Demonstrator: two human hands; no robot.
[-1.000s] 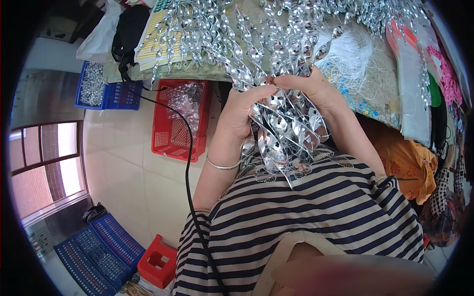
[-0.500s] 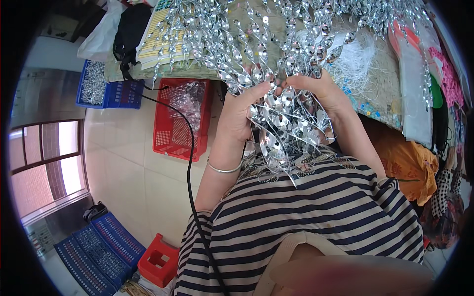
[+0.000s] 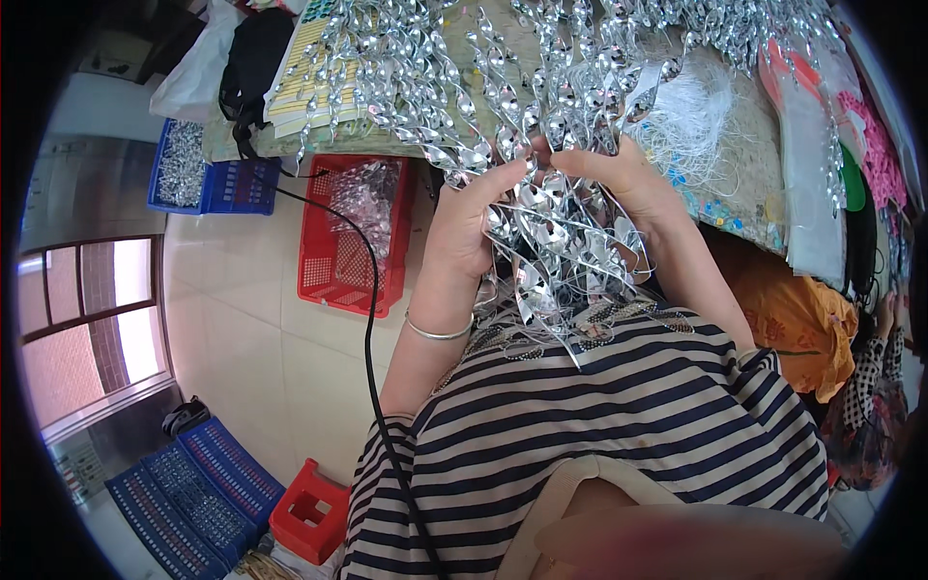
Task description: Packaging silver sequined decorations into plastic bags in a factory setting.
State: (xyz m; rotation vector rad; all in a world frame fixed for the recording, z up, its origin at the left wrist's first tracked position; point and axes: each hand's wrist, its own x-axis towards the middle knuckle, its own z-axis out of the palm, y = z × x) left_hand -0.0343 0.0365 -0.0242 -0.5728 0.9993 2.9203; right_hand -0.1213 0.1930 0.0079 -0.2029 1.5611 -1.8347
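Observation:
A bundle of shiny silver twisted foil strips (image 3: pixel 546 217) hangs between my two hands at the table's near edge. My left hand (image 3: pixel 474 213) is wrapped round the bundle's left side, its thumb laid over the strips. From the other side my right hand (image 3: pixel 619 184) holds it, thumb pointing inward. Both thumbs come close together at the top of the bundle; the other fingers are mostly hidden behind the foil. The upper lengths of the strips (image 3: pixel 503 82) lie across the table (image 3: pixel 464 58), and their lower ends hang against my striped top.
White thread (image 3: pixel 686 121) lies tangled on the table's right part. Left of me on the floor stand a red crate (image 3: pixel 372 280) with clear packets and a blue crate (image 3: pixel 227 188) with silver pieces. A black cable (image 3: pixel 375 319) runs down past my left arm. An orange bag (image 3: pixel 783 324) sits under the table.
The strips between my hands have shifted slightly, and those on the table have moved a little. My right thumb has moved slightly left. Both hands keep their hold.

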